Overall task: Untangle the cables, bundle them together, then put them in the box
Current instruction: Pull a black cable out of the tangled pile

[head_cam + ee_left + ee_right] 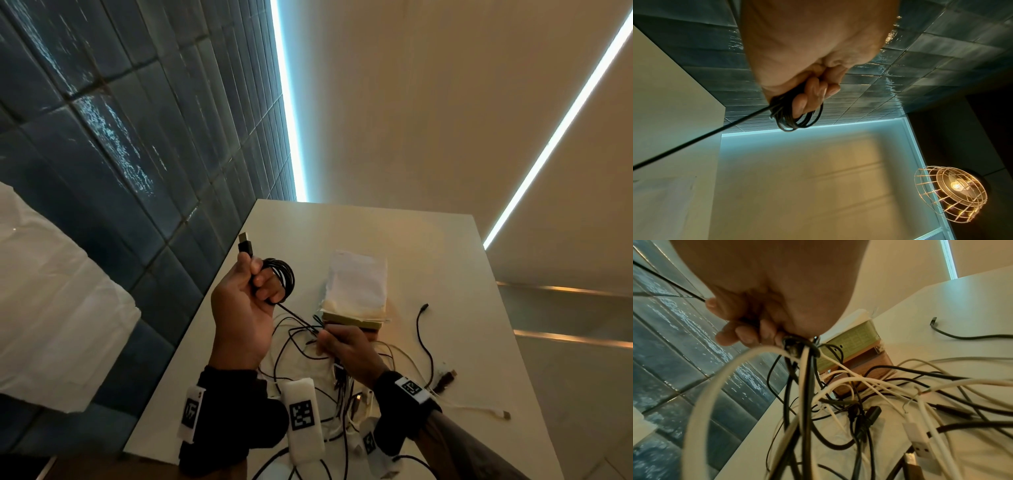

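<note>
My left hand (246, 301) is raised above the table's left edge and grips a coiled black cable (282, 279), its USB plug (245, 244) sticking up past the thumb. In the left wrist view the coil (795, 116) loops round my fingers (813, 94). A taut black strand runs from the coil down to my right hand (342, 346), which pinches it while holding a tangle of black and white cables (838, 394). The box (354, 323) sits just beyond my right hand, a white cloth bag (358, 281) lying over it.
The white table (428, 246) stands against a blue tiled wall (120, 144). A loose black cable (423, 329) and white cables with USB plugs (448, 375) lie to the right. A wire cage lamp (951, 193) hangs overhead.
</note>
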### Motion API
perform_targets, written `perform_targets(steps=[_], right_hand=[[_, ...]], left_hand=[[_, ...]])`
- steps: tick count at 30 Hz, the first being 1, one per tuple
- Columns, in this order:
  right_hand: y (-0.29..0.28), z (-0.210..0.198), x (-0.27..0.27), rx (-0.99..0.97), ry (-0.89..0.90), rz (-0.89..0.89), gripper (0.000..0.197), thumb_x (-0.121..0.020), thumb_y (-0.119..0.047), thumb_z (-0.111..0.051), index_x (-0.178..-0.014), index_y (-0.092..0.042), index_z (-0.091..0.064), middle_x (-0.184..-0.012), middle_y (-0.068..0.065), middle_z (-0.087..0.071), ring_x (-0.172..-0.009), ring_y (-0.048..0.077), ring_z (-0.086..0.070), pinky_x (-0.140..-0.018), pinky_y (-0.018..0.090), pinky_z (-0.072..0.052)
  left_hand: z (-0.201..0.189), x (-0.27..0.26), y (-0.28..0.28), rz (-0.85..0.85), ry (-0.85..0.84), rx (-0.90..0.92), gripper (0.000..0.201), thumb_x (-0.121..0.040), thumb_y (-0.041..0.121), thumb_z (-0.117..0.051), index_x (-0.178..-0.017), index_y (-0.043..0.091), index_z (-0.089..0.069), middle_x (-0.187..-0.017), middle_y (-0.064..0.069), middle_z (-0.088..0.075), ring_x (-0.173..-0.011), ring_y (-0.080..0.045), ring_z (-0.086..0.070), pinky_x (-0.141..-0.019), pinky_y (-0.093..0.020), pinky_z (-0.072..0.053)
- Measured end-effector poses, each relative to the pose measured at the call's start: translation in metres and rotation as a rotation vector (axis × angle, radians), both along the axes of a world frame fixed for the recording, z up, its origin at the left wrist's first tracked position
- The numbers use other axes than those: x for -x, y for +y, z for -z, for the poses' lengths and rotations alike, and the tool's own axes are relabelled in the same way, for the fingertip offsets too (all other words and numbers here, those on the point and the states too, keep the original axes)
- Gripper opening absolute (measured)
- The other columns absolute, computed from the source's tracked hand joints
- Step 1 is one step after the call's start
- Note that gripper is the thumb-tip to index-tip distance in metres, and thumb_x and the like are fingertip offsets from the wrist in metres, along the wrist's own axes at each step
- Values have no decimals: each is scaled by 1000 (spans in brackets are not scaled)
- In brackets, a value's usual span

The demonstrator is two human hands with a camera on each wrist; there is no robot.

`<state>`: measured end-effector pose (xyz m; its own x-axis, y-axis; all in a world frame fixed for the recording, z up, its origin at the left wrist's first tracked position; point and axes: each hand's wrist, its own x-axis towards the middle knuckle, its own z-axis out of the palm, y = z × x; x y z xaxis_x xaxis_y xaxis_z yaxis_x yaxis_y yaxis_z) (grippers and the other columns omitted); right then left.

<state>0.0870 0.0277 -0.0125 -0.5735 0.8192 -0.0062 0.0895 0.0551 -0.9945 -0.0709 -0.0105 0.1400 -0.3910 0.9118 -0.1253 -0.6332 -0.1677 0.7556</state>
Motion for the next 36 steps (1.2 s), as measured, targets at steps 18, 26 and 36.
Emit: perform_targets(steps=[18,26,36], right_hand=[[12,-79,10,30,250,324,11,-87,-13,-69,-80,-5,-72,-68,7,-67,-58,18,-56,-58,34,-46],[-3,-75,9,1,250,191,9,-84,3,-70,-85,9,-64,-68,-5,-64,-60,0,-57,-59,16,-47],[-10,-42,-1,-385,-387,266,24,-71,-26,-74,-84,-24,-54,-92,-5,-52,-87,16,-47,-75,34,-48]], left_hand=[[29,-29,13,52,590,512,28,-98,13,-37,-73,9,-49,-65,-7,-58,-56,-18,-50,-52,-28,-34],[34,-27,9,65,43,321,32,-102,23,-36,-75,10,-47,-74,-12,-58,-73,-24,-55,-79,-40,-45],[50,-27,4,-8,-131,165,34,-104,26,-32,-75,14,-45,-68,-2,-41,-61,-16,-42,-68,-30,-36]])
